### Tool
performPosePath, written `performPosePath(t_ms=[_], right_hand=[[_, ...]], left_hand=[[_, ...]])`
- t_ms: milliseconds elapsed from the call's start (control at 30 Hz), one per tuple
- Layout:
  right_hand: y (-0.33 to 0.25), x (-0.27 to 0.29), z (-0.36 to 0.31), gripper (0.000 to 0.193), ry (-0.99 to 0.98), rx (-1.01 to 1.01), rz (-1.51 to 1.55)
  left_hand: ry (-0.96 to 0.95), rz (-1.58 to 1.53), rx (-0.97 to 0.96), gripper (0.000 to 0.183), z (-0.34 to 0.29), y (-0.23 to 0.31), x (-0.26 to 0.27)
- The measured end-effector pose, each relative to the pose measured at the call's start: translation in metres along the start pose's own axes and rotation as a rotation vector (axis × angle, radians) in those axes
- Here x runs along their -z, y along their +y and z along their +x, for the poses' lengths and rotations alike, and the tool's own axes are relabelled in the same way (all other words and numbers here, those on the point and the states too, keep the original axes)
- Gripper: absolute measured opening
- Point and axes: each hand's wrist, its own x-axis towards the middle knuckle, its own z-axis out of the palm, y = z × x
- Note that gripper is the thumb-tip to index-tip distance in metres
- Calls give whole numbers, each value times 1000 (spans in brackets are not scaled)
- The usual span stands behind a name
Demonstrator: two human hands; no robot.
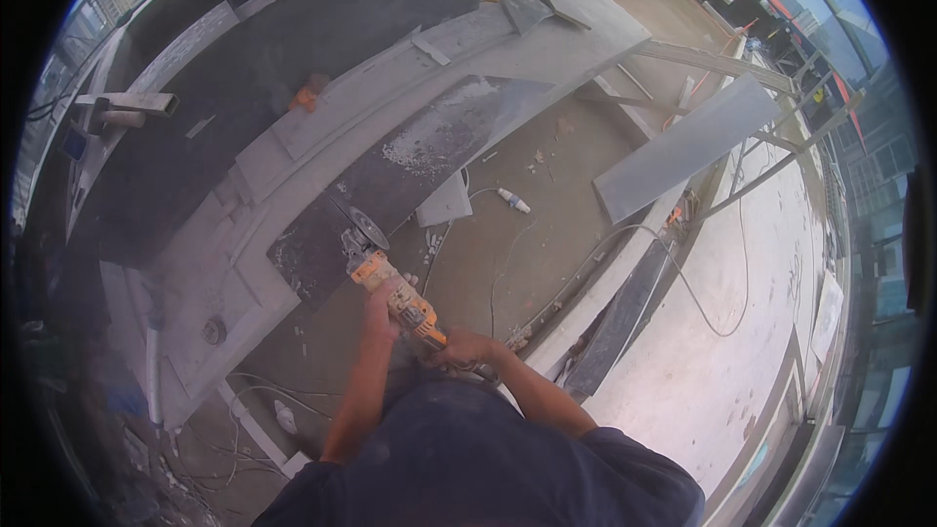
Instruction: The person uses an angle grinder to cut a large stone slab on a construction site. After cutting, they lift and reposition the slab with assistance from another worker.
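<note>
Both my hands hold an orange angle grinder (405, 304) in front of my body. My left hand (383, 301) is wrapped round its body near the head. My right hand (464, 349) grips the rear end; some of its fingers are hidden. The grinder's round disc (368, 226) points away from me, over a dark stone slab (356, 181) with pale dust on it. Whether the disc touches the slab I cannot tell. The slab lies along the edge of a pale curved ledge (264, 273).
A cable with a white-and-blue connector (513, 200) lies on the dusty floor (547, 166). To the right, a long grey slab (688, 148) rests at an angle near wooden framing. Another dark slab (625, 317) lies beside a white board surface (732, 351). More cables (259, 388) tangle at lower left.
</note>
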Motion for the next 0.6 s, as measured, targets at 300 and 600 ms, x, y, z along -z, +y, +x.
performPosePath(t_ms=[300, 600], right_hand=[[24, 50, -26, 51, 690, 2, -341], [-12, 199, 8, 49, 894, -148, -206]], left_hand=[[-263, 846, 334, 60, 33, 20, -76], [390, -119, 286, 60, 147, -6, 41]])
